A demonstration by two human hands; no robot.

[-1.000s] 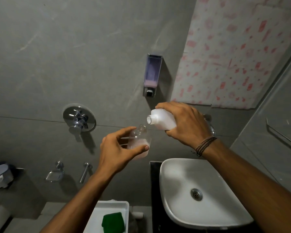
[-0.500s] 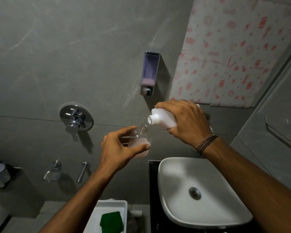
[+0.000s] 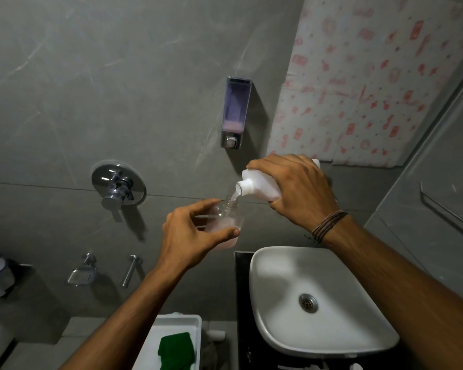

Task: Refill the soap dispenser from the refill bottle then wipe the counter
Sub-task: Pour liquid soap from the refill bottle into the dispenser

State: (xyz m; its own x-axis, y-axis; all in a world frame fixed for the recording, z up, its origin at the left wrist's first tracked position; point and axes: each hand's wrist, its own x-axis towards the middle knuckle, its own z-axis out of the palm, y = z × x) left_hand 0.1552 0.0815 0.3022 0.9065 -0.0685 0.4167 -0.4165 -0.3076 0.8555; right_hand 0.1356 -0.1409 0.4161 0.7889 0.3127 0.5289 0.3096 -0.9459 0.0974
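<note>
My left hand [image 3: 195, 236] grips a small clear soap bottle [image 3: 226, 221] holding pale pink liquid, its open neck pointing up. My right hand [image 3: 297, 190] holds a white refill bottle [image 3: 254, 186] tipped on its side, spout to the left, directly over the clear bottle's neck. A whitish stream runs from the spout into the neck. Both bottles are in the air, left of and above the white sink [image 3: 278, 289]. A green cloth [image 3: 175, 349] lies in a white tray [image 3: 155, 335] at the bottom.
A wall-mounted dispenser [image 3: 236, 112] with a little pink soap hangs above the hands. A chrome mixer valve [image 3: 118, 186], soap dish [image 3: 81, 273] and tap [image 3: 130, 269] are on the grey wall at left. A black counter [image 3: 241, 289] edges the sink.
The refill bottle has tilted further and lowered to the clear bottle's neck, and liquid now flows from it. Both hands stayed close together; the view shifted slightly.
</note>
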